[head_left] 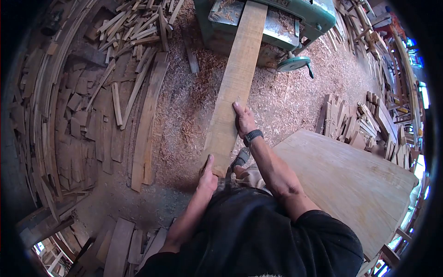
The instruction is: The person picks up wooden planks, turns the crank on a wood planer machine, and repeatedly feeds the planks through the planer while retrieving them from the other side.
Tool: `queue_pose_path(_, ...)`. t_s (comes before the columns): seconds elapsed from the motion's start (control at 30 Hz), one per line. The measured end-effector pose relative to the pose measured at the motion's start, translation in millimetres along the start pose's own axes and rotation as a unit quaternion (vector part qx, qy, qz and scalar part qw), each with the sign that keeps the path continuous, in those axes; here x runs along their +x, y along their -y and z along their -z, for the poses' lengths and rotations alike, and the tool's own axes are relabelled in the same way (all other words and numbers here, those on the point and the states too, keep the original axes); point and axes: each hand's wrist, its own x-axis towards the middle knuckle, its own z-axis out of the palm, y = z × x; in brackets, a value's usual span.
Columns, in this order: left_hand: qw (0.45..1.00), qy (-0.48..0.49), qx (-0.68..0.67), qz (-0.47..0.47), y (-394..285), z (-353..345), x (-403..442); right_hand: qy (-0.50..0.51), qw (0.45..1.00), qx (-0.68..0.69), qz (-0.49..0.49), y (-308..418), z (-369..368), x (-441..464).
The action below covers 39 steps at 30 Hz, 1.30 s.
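You have both hands on one long board [235, 78], which runs from just in front of your body up to the green machine [318, 13], its far end lying on the metal bed and out of sight beneath the housing. Your left hand [209, 179] grasps the near end at its left corner, thumb on the upper face; your right hand [246, 122] grips the right edge farther along, thumb likewise on top. The fingers beneath are largely hidden. The staggered hold appears meant to keep the overhanging length level and in line with the bed, the machine bearing the other end. The board is flat, straight-edged and pale brown, with faint cross-marks on its face. The handwheel [294, 63] is rounded, painted green, with a dark crank handle. Curled, papery shavings [184, 120] litter the floor. A broad, smooth wooden panel [346, 184] stands at your right, conveniently near, presumably as a work surface. Narrow rough strips [134, 34] lie heaped at left, apparently set aside from your standing room.
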Motion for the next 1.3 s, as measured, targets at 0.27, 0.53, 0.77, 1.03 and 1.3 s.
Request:
queue_pose_path(0.27,0.994,-0.088,-0.068,0.003,5,8,28,-0.021,0.998,-0.058,-0.031,19,-7,9)
queue_pose_path(0.53,0.990,-0.124,-0.065,-0.023,-28,-54,3,-0.012,0.999,-0.038,-0.017,19,3,35)
queue_pose_path(0.77,0.989,-0.127,-0.070,0.001,-35,-69,13,-0.025,0.997,-0.071,-0.024,34,3,51)
queue_pose_path(1.03,0.992,-0.112,-0.058,-0.001,-33,-75,43,-0.015,0.999,-0.050,-0.014,48,3,69)
queue_pose_path(1.3,0.993,-0.100,-0.050,-0.031,-37,-90,63,-0.038,0.992,-0.121,-0.020,53,14,60)
